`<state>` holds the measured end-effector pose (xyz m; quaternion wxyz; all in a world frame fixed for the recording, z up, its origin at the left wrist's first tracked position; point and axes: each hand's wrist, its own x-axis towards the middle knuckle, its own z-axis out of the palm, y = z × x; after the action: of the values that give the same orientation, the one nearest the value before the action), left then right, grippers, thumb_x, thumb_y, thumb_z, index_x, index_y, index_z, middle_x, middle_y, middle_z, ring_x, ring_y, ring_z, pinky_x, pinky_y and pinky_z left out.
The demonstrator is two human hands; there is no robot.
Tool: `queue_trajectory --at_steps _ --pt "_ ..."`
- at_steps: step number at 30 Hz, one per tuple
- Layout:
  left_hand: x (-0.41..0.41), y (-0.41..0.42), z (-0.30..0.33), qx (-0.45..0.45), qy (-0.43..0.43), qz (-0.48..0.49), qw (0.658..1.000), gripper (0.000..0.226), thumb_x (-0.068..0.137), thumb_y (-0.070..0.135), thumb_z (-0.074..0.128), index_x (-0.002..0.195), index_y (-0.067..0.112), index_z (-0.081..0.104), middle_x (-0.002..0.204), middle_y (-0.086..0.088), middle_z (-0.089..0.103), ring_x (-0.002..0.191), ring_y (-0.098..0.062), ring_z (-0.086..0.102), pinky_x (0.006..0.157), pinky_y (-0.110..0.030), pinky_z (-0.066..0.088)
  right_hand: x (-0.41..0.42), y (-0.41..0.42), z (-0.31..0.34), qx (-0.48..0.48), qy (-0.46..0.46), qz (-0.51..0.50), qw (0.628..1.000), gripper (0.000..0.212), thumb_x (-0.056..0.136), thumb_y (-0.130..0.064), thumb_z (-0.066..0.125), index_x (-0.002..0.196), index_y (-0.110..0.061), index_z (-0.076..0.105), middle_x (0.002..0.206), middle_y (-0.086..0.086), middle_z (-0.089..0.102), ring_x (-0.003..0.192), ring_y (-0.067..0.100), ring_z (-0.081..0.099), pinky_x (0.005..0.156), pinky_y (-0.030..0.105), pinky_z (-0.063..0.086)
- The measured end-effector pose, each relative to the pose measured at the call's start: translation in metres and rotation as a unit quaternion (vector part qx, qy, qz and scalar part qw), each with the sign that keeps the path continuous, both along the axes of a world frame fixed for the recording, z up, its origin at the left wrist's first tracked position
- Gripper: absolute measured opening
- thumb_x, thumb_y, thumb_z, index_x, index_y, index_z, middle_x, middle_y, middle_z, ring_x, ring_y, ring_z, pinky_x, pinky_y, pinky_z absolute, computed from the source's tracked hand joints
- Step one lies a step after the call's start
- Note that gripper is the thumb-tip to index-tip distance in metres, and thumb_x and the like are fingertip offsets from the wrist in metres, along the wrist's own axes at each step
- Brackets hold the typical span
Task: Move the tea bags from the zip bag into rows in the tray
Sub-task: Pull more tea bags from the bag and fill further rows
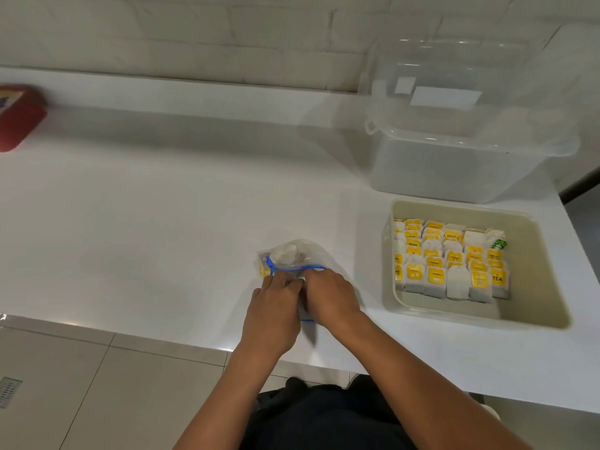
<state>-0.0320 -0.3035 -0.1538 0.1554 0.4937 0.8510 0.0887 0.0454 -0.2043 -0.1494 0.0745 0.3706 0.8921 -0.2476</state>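
1. We see both hands together at the blue-zipped mouth of the zip bag [293,258], which lies on the white counter [146,222] left of the tray [532,306].
2. The left hand [274,315] and right hand [332,295] pinch the bag's opening with curled fingers.
3. Tea bags [449,259] (mostly yellow-labelled) stand in rows in the tray; a few more show through the bag.
4. A clear lidded tub [454,170] sits behind the tray.

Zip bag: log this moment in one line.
left hand + right hand: grip zip bag | tray: tea bags in rows
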Motion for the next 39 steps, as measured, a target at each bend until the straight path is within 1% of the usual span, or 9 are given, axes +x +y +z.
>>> queue_trajectory --at_steps 3,7,10,15,19,23,28,32,39 --pt "0.0 0.001 -0.002 0.023 -0.022 0.005 0.999 0.052 0.087 0.009 0.062 0.135 0.025 0.052 0.142 0.005 0.045 0.121 -0.02 0.047 0.092 -0.029 0.044 0.0 0.0 -0.004 0.0 0.034 -0.049 0.998 0.013 0.095 -0.014 0.047 0.085 -0.018 0.054 0.075 -0.007 0.051 0.063 0.011 0.043 0.053 0.018 0.026" --pt "-0.001 0.001 -0.005 0.039 -0.052 0.012 0.998 0.06 0.086 0.008 0.064 0.141 0.025 0.047 0.146 0.006 0.043 0.124 -0.02 0.048 0.099 -0.03 0.044 0.002 -0.001 -0.004 0.041 0.036 -0.04 0.998 0.015 0.099 -0.012 0.042 0.094 -0.017 0.055 0.093 0.003 0.063 0.074 0.019 0.043 0.067 0.029 0.034" --pt "0.0 0.001 -0.004 0.042 -0.063 0.02 0.997 0.062 0.087 0.009 0.064 0.143 0.025 0.045 0.149 0.006 0.04 0.126 -0.02 0.047 0.101 -0.03 0.043 0.0 -0.001 -0.003 0.055 0.044 -0.054 0.996 0.014 0.099 -0.013 0.042 0.09 -0.021 0.047 0.091 0.001 0.06 0.075 0.02 0.048 0.062 0.024 0.032" --pt "0.002 0.0 -0.002 0.055 -0.063 0.03 0.996 0.06 0.087 0.009 0.065 0.141 0.025 0.045 0.15 0.007 0.039 0.124 -0.021 0.047 0.096 -0.031 0.044 0.004 0.003 -0.005 0.053 0.049 -0.024 0.997 0.02 0.099 -0.009 0.043 0.104 -0.016 0.061 0.092 0.006 0.064 0.072 0.021 0.045 0.065 0.033 0.039" --pt "0.0 -0.002 -0.001 0.086 -0.03 0.029 0.995 0.058 0.086 0.009 0.065 0.141 0.023 0.049 0.147 0.005 0.046 0.119 -0.024 0.051 0.092 -0.035 0.048 0.004 0.002 -0.009 0.037 0.094 -0.06 0.993 0.015 0.1 -0.012 0.043 0.091 -0.021 0.051 0.076 -0.008 0.048 0.065 0.012 0.044 0.055 0.014 0.03" --pt "-0.004 -0.001 0.004 0.138 -0.003 0.033 0.99 0.049 0.085 0.004 0.064 0.132 0.019 0.061 0.136 0.002 0.06 0.107 -0.028 0.058 0.083 -0.04 0.052 0.003 -0.001 -0.01 0.036 0.059 -0.025 0.997 0.019 0.101 -0.018 0.043 0.112 -0.016 0.058 0.095 0.007 0.065 0.077 0.025 0.056 0.065 0.03 0.038" --pt "-0.002 -0.006 0.005 0.206 0.019 0.097 0.974 0.048 0.081 0.001 0.07 0.119 0.03 0.069 0.116 0.003 0.062 0.095 -0.023 0.05 0.076 -0.035 0.05 -0.011 0.0 -0.007 0.025 -0.017 -0.001 1.0 0.027 0.102 -0.026 0.043 0.116 -0.016 0.064 0.114 0.003 0.069 0.099 0.022 0.063 0.074 0.028 0.036" --pt "-0.007 -0.009 0.005 0.21 -0.046 0.183 0.959 0.049 0.082 0.016 0.075 0.125 0.028 0.055 0.113 0.004 0.039 0.102 -0.02 0.048 0.072 -0.029 0.045 -0.02 -0.001 0.0 0.066 -0.002 -0.002 0.998 0.021 0.097 -0.021 0.047 0.103 -0.018 0.066 0.1 0.001 0.071 0.083 0.023 0.063 0.068 0.027 0.037" --pt "-0.011 -0.001 0.004 0.182 -0.177 0.225 0.941 0.079 0.082 0.026 0.074 0.144 0.027 0.025 0.134 0.0 0.042 0.108 -0.022 0.055 0.078 -0.033 0.046 -0.014 -0.005 0.006 0.01 0.042 -0.028 0.999 0.01 0.084 -0.011 0.051 0.077 -0.017 0.048 0.073 -0.002 0.054 0.067 0.02 0.048 0.052 0.026 0.032"
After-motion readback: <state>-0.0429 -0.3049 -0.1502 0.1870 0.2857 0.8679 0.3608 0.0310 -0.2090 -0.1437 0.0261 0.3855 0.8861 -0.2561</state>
